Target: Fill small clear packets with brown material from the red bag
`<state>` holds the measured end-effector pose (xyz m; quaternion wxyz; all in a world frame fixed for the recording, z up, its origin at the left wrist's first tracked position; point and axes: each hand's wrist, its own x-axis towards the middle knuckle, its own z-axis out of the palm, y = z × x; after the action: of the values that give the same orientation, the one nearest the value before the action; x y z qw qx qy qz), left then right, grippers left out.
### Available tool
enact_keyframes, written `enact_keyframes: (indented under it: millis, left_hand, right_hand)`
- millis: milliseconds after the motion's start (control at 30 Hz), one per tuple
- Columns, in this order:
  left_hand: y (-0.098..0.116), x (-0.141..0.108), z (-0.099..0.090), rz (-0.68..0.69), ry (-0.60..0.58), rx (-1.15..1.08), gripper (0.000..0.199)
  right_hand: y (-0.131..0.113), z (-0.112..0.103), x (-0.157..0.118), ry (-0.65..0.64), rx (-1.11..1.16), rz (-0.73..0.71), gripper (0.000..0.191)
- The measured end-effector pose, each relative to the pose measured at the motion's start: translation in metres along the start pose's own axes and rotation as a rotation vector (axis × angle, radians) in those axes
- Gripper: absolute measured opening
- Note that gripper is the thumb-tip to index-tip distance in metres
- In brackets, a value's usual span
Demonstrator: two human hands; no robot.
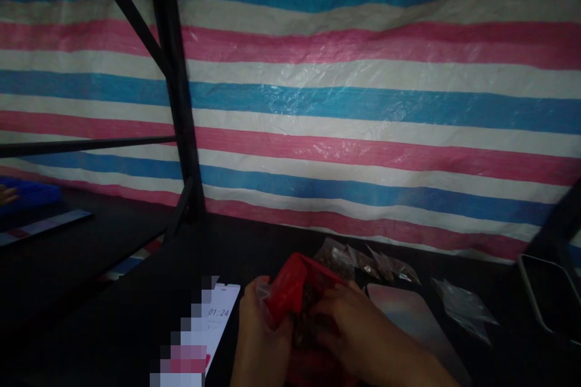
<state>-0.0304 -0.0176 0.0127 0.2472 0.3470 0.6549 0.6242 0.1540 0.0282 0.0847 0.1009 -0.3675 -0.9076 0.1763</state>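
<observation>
At the six o'clock edge of the dark tabletop (136, 290), both hands are clamped on a red pouch (290, 290): the left hand (258, 332) grips its side and the right hand (349, 329) pinches the open mouth, with dark pieces inside. The pouch looks light, soft and crinkly, probably slippery, so it is best held at the rim. Small clear packets (363, 263) lie just beyond at twelve o'clock.

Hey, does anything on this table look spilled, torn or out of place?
Nothing stands out. Both hands, left and right, hold a red pouch; small clear packets lie behind it, and nothing looks spilled. The dim light hides fine detail.
</observation>
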Motion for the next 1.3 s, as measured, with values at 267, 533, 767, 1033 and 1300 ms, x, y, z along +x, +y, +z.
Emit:
enact_keyframes:
  millis: [267, 533, 767, 1033, 1300]
  left_hand:
    - [0.024, -0.004, 0.005, -0.265, -0.022, -0.356, 0.059]
    - [0.006, -0.002, -0.01, -0.132, -0.075, -0.091, 0.065]
    - [-0.001, -0.015, -0.014, -0.285, -0.297, -0.27, 0.054]
    - [0.0, -0.002, -0.004, -0.257, -0.159, -0.342, 0.064]
    - [0.011, -0.018, 0.0, 0.082, -0.039, -0.073, 0.065]
  right_hand:
    - [0.012, 0.046, 0.011, 0.121, 0.163, 0.153, 0.052]
    - [0.003, 0.035, 0.007, 0.063, -0.014, 0.207, 0.058]
    - [0.003, 0.037, 0.0, 0.052, 0.076, 0.164, 0.057]
    - [0.012, 0.05, 0.005, 0.097, 0.601, 0.323, 0.043]
    - [0.011, 0.019, 0.001, 0.229, 0.906, 0.206, 0.033]
